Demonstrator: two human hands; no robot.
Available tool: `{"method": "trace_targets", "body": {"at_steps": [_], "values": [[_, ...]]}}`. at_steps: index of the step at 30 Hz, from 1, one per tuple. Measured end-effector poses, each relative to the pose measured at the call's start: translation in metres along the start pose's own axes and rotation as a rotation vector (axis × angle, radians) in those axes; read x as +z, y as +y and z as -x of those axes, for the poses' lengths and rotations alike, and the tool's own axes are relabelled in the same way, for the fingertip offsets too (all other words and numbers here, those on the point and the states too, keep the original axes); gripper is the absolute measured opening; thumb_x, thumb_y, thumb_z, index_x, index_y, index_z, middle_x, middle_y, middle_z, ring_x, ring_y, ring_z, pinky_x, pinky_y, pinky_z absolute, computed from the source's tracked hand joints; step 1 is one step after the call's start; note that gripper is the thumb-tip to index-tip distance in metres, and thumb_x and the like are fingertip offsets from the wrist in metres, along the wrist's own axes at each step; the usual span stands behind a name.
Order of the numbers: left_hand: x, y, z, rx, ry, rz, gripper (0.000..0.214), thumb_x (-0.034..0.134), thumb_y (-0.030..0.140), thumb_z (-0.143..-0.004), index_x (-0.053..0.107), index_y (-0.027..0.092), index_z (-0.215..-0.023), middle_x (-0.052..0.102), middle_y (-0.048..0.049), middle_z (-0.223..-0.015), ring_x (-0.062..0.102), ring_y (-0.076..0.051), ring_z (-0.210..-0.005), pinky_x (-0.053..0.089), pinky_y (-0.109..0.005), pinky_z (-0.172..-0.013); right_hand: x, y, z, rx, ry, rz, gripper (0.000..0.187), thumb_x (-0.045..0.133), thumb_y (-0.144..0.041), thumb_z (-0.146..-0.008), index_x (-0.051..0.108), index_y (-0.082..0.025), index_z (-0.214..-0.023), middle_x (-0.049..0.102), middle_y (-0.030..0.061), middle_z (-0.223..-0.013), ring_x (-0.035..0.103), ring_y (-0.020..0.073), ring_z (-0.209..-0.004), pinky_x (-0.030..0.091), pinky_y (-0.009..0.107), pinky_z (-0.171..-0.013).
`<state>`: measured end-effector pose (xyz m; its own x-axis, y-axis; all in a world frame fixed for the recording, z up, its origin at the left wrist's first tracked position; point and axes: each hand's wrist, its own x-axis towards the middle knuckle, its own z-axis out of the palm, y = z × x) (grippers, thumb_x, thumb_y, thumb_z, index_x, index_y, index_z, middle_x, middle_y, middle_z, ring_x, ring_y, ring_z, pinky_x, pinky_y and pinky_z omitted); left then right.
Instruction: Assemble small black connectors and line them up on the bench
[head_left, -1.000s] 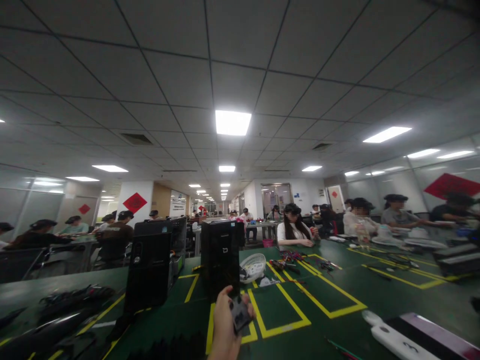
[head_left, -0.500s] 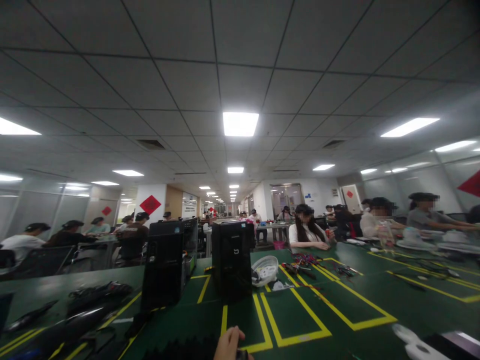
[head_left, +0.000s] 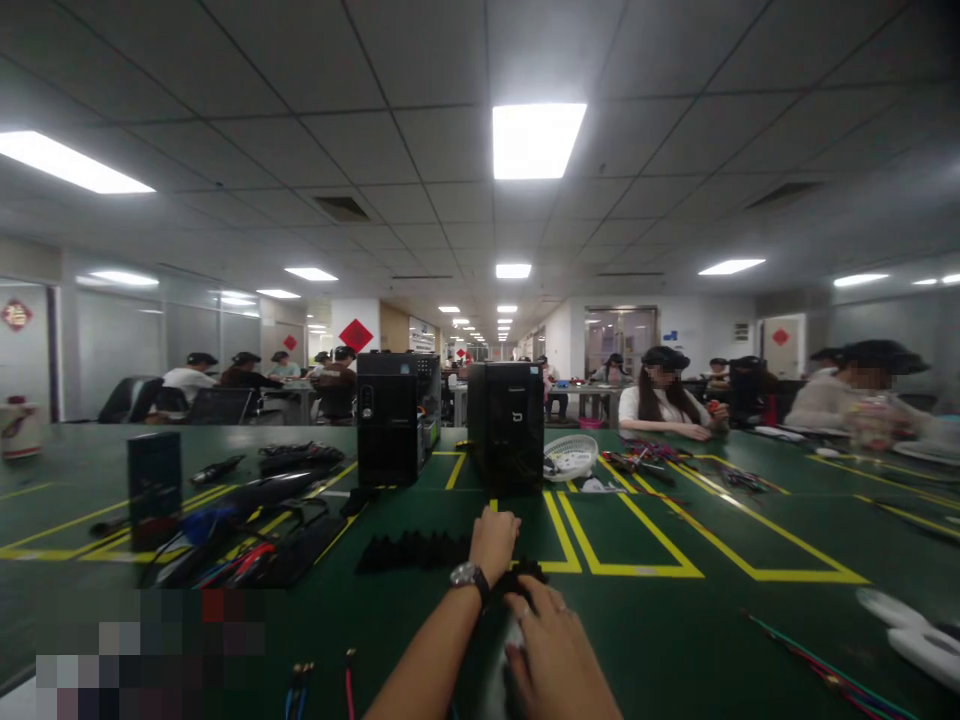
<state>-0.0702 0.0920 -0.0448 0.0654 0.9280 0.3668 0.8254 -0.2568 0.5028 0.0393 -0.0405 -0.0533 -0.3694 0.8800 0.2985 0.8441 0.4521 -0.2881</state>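
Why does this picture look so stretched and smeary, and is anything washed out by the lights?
Head view: wide-angle bending curves the ceiling lines and the yellow tape; the ceiling panel is blown out white; the left hand and right hand are soft with blur, the dark thing between them unreadable; faces and the lower left corner are pixelated.

I'm resting my hands on a matt green mat [head_left: 660, 640]; the towers [head_left: 515, 425] at 12 o'clock are looking like glossy black plastic.

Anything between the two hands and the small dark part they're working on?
Nothing visible. The left hand and right hand both rest on the small dark part on the green table. The black foam strip lies off to the left, and the black computer tower stands well behind.
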Motion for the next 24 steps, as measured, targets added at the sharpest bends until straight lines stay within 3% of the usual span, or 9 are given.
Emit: {"method": "trace_targets", "body": {"at_steps": [2,5,9,14,19,24], "values": [[-0.013,-0.005,-0.004,0.017,0.015,-0.079,0.036,0.032,0.035,-0.091,0.063,0.017,-0.086,0.064,-0.0126,-0.096,0.051,-0.027,-0.105,0.035,-0.039,-0.090,-0.002,0.009,-0.010,0.002,-0.020,0.066,0.052,0.048,-0.020,-0.080,0.047,-0.023,-0.132,0.039,0.0111,-0.145,0.034,0.0326,-0.131,0.034,0.048,-0.103],[-0.042,-0.026,-0.009,0.018,0.008,-0.167,0.035,0.033,0.038,-0.091,0.061,0.019,-0.097,0.062,-0.0119,-0.106,0.046,-0.028,-0.112,0.033,-0.042,-0.093,0.003,0.027,-0.024,-0.014,-0.029,0.076,0.048,0.046,-0.031,-0.084,0.048,-0.020,-0.131,0.039,0.0141,-0.144,0.032,0.0329,-0.133,0.032,0.049,-0.104],[-0.089,-0.079,-0.005,-0.066,-0.014,-0.254,0.038,0.036,0.044,-0.088,0.057,0.021,-0.109,0.055,-0.0135,-0.120,0.039,-0.031,-0.120,0.028,-0.051,-0.097,0.012,0.054,-0.047,-0.052,0.028,-0.044,0.039,0.042,-0.033,-0.088,0.055,-0.016,-0.121,0.048,0.0148,-0.137,0.038,0.0272,-0.130,0.030,0.043,-0.107],[-0.130,-0.141,0.018,-0.159,-0.137,-0.240,0.050,0.037,0.058,-0.084,0.053,0.029,-0.121,0.043,-0.0115,-0.139,0.026,-0.038,-0.132,0.019,-0.065,-0.099,0.022,0.066,-0.075,-0.168,-0.032,-0.218,0.034,0.043,-0.027,-0.086,0.052,-0.020,-0.118,0.044,0.0088,-0.140,0.034,0.0207,-0.133,0.027,0.037,-0.110],[-0.138,-0.160,0.039,-0.055,-0.347,-0.104,0.055,0.045,0.059,-0.081,0.045,0.036,-0.131,0.036,-0.0020,-0.147,0.022,-0.030,-0.138,0.018,-0.053,-0.108,0.030,0.055,-0.089,-0.265,-0.015,-0.300,0.029,0.043,-0.016,-0.082,0.052,-0.021,-0.110,0.050,0.0067,-0.132,0.043,0.0162,-0.125,0.031,0.030,-0.107],[-0.127,-0.154,0.050,-0.031,-0.359,-0.024,0.057,0.045,0.060,-0.081,0.046,0.035,-0.131,0.039,-0.0018,-0.145,0.023,-0.029,-0.138,0.016,-0.051,-0.110,0.029,0.051,-0.088,-0.308,-0.040,-0.271,0.044,0.045,-0.017,-0.083,0.045,-0.024,-0.126,0.045,0.0060,-0.136,0.039,0.0167,-0.127,0.027,0.031,-0.109]]}}
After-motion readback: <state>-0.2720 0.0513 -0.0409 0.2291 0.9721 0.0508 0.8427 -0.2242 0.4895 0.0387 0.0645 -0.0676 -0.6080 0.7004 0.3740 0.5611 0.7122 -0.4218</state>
